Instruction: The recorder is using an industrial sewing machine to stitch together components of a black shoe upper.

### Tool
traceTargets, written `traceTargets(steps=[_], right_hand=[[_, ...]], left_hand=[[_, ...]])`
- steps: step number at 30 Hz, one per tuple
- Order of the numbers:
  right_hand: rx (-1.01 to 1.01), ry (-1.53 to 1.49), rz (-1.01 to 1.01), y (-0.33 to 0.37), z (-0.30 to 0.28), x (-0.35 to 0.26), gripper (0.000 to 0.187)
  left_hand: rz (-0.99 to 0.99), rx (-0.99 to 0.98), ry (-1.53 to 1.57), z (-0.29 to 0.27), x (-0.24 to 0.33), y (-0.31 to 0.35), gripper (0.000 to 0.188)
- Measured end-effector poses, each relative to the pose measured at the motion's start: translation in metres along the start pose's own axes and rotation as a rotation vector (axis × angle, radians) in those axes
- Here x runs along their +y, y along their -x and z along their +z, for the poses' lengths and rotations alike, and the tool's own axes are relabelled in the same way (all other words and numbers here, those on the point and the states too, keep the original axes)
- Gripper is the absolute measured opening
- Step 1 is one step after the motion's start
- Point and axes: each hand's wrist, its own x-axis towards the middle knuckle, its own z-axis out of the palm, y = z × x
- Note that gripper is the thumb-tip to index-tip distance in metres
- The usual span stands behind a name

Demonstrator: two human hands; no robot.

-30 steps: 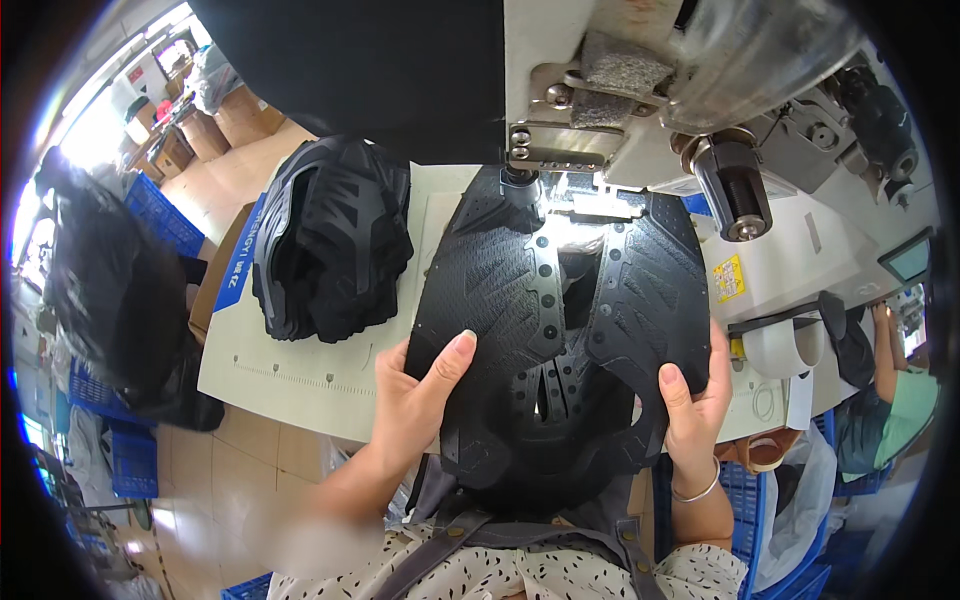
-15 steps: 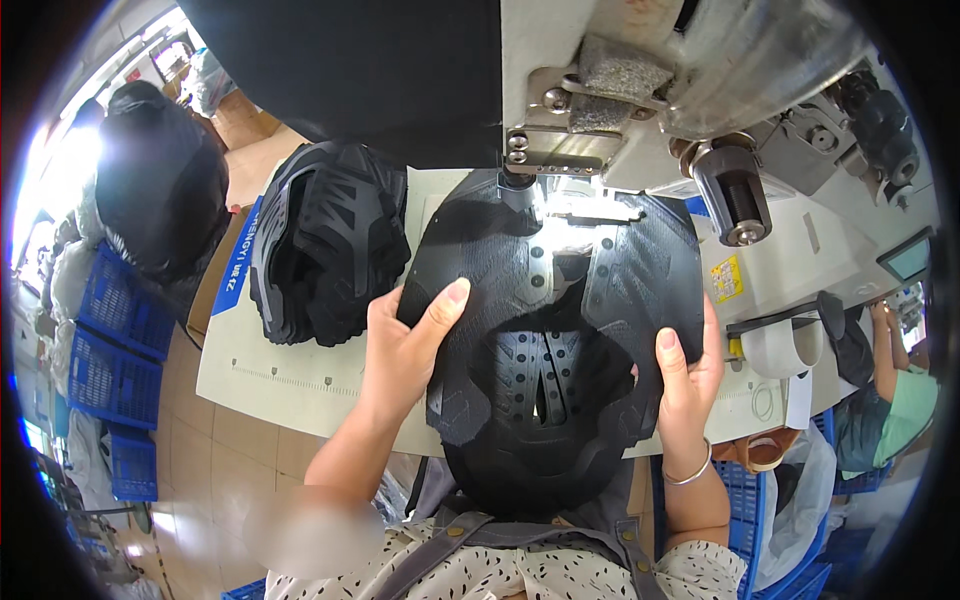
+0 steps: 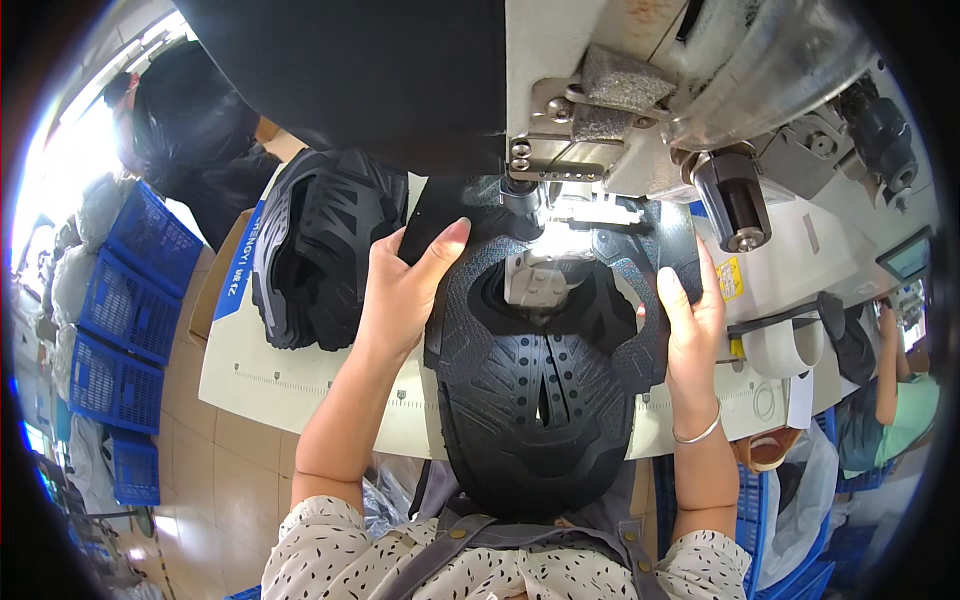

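Observation:
A black shoe upper (image 3: 634, 362), open in its middle, lies under the head of a sewing machine (image 3: 560, 160). My left hand (image 3: 402, 285) is closed on its left edge, thumb on top and fingers hidden beneath. On the right edge my right hand (image 3: 691, 318) grips it, thumb also on top. Below the held piece, close to my body, rests another black upper (image 3: 540, 420) with a row of eyelets and a narrow slit. The needle area is washed out by a bright lamp (image 3: 570, 240).
A pile of black shoe uppers (image 3: 330, 250) stands left on the pale table (image 3: 300, 385). Blue crates (image 3: 120, 310) and a black bag (image 3: 195, 120) are further left. A tape roll (image 3: 785, 348) lies at right, near another person (image 3: 890, 410).
Both hands have pushed the held upper away from me, further under the machine head. More of the upper beneath it now shows near my body.

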Motion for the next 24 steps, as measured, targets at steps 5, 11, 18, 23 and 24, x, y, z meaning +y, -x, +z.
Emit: traceTargets(steps=[5, 11, 18, 23, 24], right_hand=[[-0.01, 0.03, -0.015, -0.003, 0.002, 0.002, 0.043], [-0.017, 0.078, 0.008, -0.014, -0.004, -0.002, 0.038], [-0.092, -0.177, 0.095, -0.079, 0.01, 0.027, 0.015], [-0.204, 0.196, -0.011, -0.041, -0.013, 0.028, 0.025], [-0.236, 0.231, -0.013, -0.027, -0.017, 0.027, 0.02]], left_hand=[[-0.014, 0.091, -0.147, -0.004, -0.006, -0.002, 0.06], [-0.183, -0.09, 0.2, -0.004, 0.027, -0.038, 0.034], [0.321, 0.147, -0.307, -0.003, 0.043, -0.075, 0.03], [0.218, 0.14, -0.103, -0.137, 0.071, -0.086, 0.039], [0.092, 0.176, -0.109, -0.166, 0.069, -0.088, 0.039]])
